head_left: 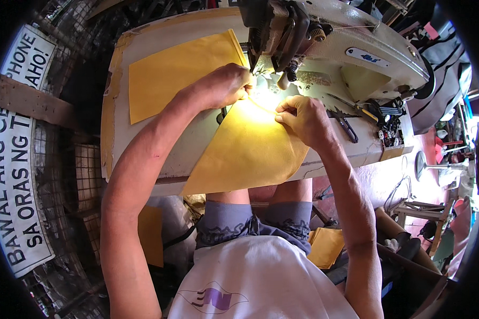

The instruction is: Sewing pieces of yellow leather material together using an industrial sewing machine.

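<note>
A piece of yellow fabric point(245, 149) hangs over the front edge of the sewing table, its upper edge under bright lamp light. My right hand point(302, 119) pinches that upper edge on the right, thumb against fingers. Just left of the needle area, my left hand point(228, 85) is closed at the fabric's top left corner, fingertips pressed together. Above both hands is the sewing machine point(356, 53), a pale metal body with a dark needle head point(277, 37). Another yellow fabric piece point(181, 74) lies flat on the table, left of the machine, partly behind my left hand.
Scissors point(346, 126) lie right of my right hand, beside a tool with a yellow handle point(367, 114). Several bobbins point(391, 135) sit at the table's right end. More yellow pieces point(325, 247) are stacked low by my right thigh. A wire mesh wall with a sign point(18, 186) stands at left.
</note>
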`<state>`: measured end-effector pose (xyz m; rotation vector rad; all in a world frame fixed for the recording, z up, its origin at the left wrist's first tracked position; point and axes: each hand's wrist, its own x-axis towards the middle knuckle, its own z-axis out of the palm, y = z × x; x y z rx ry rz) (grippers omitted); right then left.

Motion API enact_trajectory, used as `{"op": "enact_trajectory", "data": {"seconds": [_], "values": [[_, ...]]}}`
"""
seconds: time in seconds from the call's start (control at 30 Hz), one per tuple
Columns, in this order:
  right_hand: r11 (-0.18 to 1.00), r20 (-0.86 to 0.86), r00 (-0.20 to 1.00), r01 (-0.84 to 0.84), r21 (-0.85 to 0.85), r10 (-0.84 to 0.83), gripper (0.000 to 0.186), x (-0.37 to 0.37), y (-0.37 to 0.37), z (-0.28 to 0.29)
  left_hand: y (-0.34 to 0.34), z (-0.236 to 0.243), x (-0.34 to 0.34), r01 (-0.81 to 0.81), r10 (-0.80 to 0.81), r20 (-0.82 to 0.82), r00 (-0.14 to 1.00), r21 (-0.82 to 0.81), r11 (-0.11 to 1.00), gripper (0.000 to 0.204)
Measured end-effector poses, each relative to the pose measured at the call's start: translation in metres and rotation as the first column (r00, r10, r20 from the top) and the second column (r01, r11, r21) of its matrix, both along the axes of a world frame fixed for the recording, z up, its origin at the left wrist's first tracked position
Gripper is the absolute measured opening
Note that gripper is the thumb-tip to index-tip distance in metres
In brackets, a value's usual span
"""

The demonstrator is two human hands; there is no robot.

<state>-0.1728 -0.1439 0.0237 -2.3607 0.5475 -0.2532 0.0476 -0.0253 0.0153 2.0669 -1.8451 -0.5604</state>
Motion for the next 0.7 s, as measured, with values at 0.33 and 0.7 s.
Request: {"op": "enact_trajectory", "data": {"seconds": [0.33, 0.7], "values": [[0.943, 0.263, 0.948, -0.092, -0.319, 0.181, 0.028, -0.030, 0.021, -0.020, 0.029, 0.005, -0.017, 0.429, -0.227, 0.480, 0.847, -0.368, 0.825, 0.015], [0.860, 0.076, 0.965, -0.187, -0.475, 0.251, 0.034, -0.036, 0.022, -0.020, 0.041, -0.006, -0.124, -0.029, 0.166, 0.760, 0.629, -0.191, 0.981, 0.028]]}}
